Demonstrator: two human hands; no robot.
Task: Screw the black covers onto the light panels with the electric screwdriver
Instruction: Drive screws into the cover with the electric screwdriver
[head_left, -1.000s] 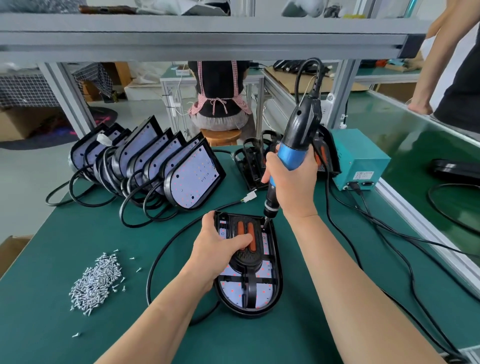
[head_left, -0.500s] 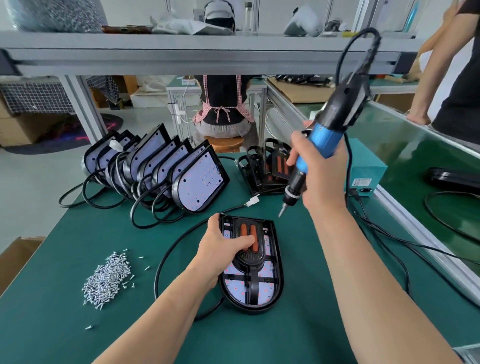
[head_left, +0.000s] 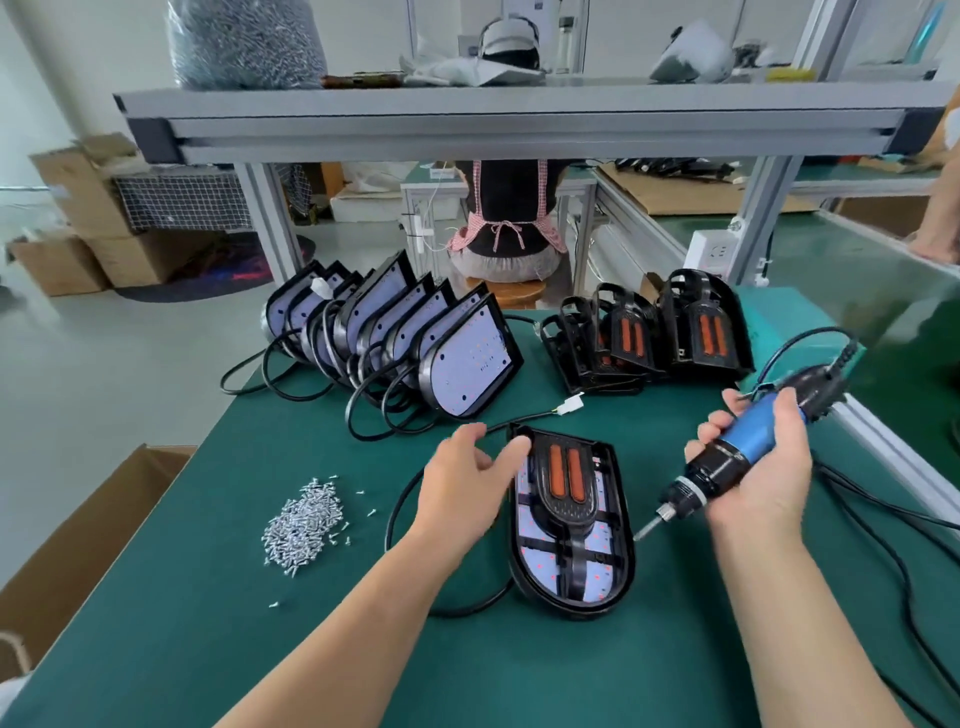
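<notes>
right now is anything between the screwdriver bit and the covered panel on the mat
Nothing visible. The right hand holds the electric screwdriver with its bit beside the right edge of the covered light panel; the left hand is at its upper left corner, clear of that gap.

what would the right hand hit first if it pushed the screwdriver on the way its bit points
Probably the right rim of the light panel: the right hand aims the electric screwdriver down and left, bit tip just beside that rim. Depth is unclear.
</notes>
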